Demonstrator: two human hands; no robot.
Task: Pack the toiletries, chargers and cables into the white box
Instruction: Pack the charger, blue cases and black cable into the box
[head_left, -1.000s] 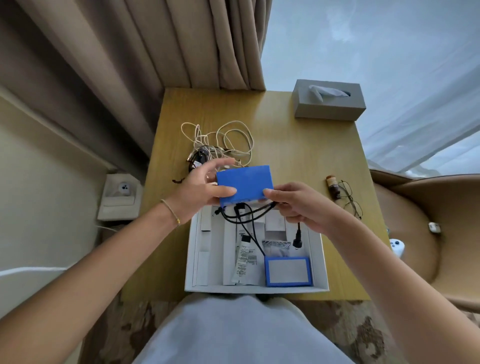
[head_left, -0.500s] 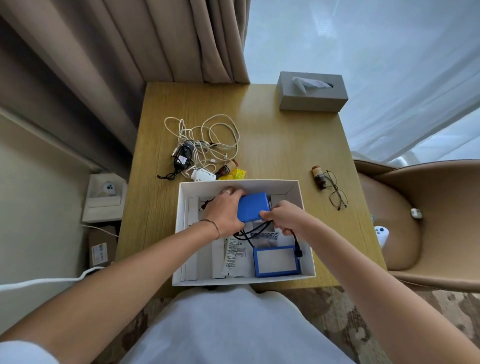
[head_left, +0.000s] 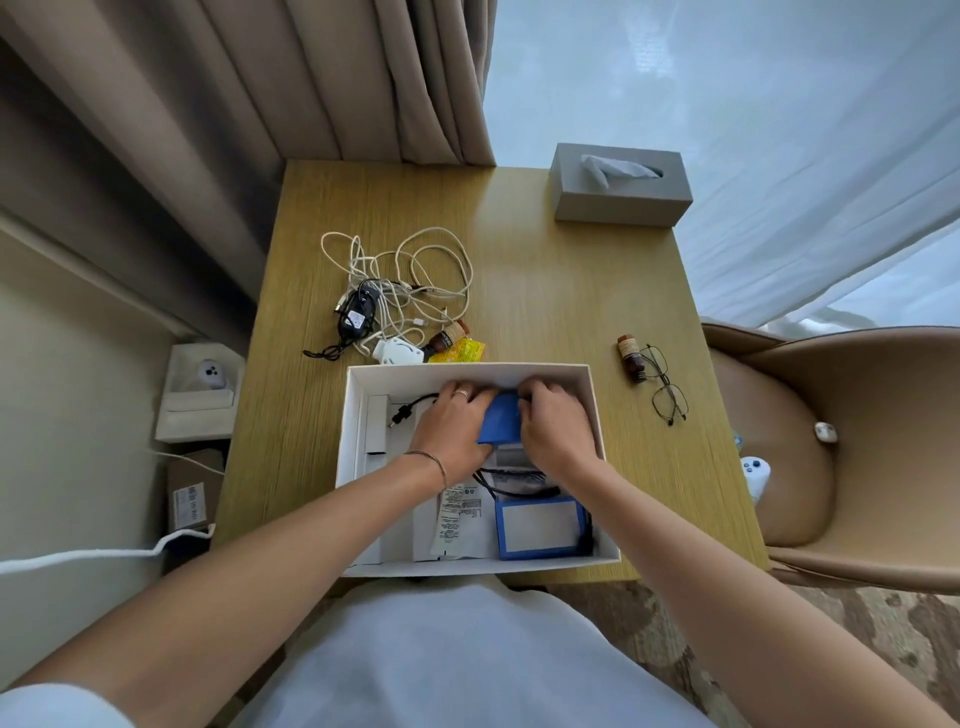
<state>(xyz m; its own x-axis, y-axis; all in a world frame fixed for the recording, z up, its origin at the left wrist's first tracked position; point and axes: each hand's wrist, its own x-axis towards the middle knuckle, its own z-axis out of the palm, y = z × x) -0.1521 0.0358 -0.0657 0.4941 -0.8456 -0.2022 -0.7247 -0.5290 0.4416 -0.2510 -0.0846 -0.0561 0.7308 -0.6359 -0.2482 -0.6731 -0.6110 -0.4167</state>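
Note:
The white box (head_left: 470, 371) sits at the table's near edge. Inside its far half, my left hand (head_left: 454, 428) and my right hand (head_left: 553, 426) both hold a blue battery pack (head_left: 501, 423) down low in the box; its black cable (head_left: 410, 408) trails left. Nearer me in the box lie a white tube (head_left: 460, 519) and a second blue pack (head_left: 540, 527). Just beyond the box lie tangled white cables (head_left: 415, 280), a black charger (head_left: 356, 314), a white plug (head_left: 397, 353), a brown bottle (head_left: 447, 335) and a yellow sachet (head_left: 465, 351).
Another brown bottle (head_left: 631, 358) and glasses (head_left: 665, 387) lie right of the box. A grey tissue box (head_left: 621, 189) stands at the far right corner. Curtains hang behind the table, and a tan chair (head_left: 831, 441) stands to the right.
Both hands have lowered the blue battery pack from above the box's far edge down into the box, and now press over it there.

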